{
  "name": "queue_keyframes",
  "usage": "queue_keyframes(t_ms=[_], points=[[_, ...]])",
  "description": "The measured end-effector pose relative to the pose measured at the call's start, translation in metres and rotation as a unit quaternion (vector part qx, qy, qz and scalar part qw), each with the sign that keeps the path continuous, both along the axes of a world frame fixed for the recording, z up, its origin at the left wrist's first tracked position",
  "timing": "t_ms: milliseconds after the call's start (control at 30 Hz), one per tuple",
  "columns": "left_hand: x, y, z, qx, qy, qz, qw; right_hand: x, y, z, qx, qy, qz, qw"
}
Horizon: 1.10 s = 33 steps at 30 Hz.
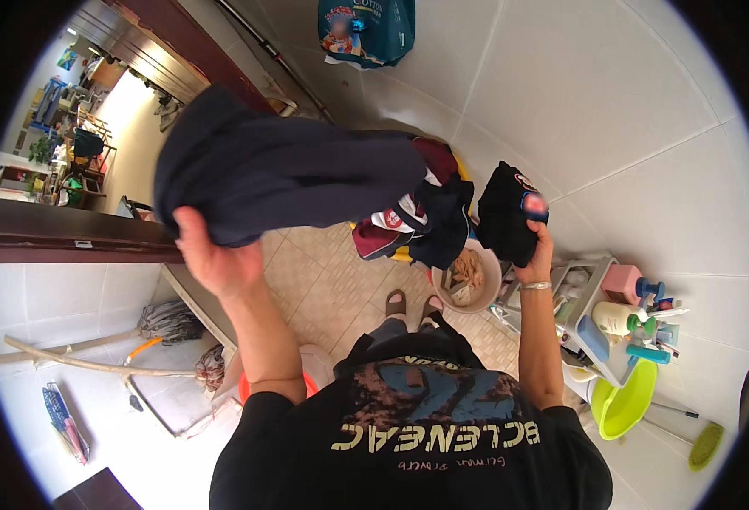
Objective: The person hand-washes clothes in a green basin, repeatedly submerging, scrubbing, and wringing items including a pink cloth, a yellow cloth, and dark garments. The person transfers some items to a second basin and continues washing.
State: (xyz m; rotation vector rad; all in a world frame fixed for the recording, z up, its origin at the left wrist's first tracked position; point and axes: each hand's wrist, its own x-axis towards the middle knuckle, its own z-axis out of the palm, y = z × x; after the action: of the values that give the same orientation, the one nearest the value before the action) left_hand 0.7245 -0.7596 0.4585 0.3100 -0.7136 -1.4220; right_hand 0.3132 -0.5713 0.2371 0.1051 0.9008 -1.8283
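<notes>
A long dark navy garment [289,174] stretches from my left hand [221,259] toward the middle. The fingers of that hand are closed on its lower left edge, partly hidden by the cloth. On the right, my right hand [539,255], with a bracelet at the wrist, grips a black garment [502,212] bearing a small printed patch. Between the hands, a maroon, white and navy garment [387,235] hangs over something yellow, mostly covered. Whether the navy cloth joins this bundle cannot be made out.
A pink basin [494,270] with tan cloth stands on the tiled floor. To the right are a grey shelf [599,293] with several bottles, a lime-green basin [633,406] and a brush [706,448]. Mops [170,321] lean at left beside a doorway. A teal bag [383,34] is at the wall.
</notes>
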Motion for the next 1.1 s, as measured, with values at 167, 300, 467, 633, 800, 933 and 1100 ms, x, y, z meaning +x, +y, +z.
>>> queue_keyframes(t_ms=[167, 300, 467, 633, 800, 933, 1100], points=[[0.040, -0.032, 0.012, -0.036, -0.024, -0.054, 0.998, 0.006, -0.011, 0.012, -0.006, 0.021, 0.064, 0.998], [0.020, -0.024, 0.011, 0.110, -0.097, 0.050, 0.988, 0.004, -0.013, -0.003, -0.012, 0.106, 0.054, 0.993], [0.036, -0.016, 0.007, 0.072, -0.128, 0.139, 0.979, 0.007, -0.007, 0.023, 0.012, 0.002, 0.073, 0.997], [0.037, 0.000, 0.054, -0.215, -0.068, 0.029, 0.974, 0.007, 0.006, 0.041, -0.004, -0.007, 0.091, 0.996], [-0.013, -0.016, 0.014, -0.187, -0.423, 0.080, 0.883, 0.006, 0.020, 0.031, 0.023, 0.033, 0.049, 0.998], [-0.091, -0.034, -0.093, -0.140, -0.608, -0.090, 0.776, 0.008, 0.032, -0.003, 0.031, 0.051, 0.007, 0.998], [-0.153, -0.024, -0.228, -0.149, -0.818, -0.181, 0.526, 0.020, 0.038, 0.012, 0.066, 0.031, 0.053, 0.996]])
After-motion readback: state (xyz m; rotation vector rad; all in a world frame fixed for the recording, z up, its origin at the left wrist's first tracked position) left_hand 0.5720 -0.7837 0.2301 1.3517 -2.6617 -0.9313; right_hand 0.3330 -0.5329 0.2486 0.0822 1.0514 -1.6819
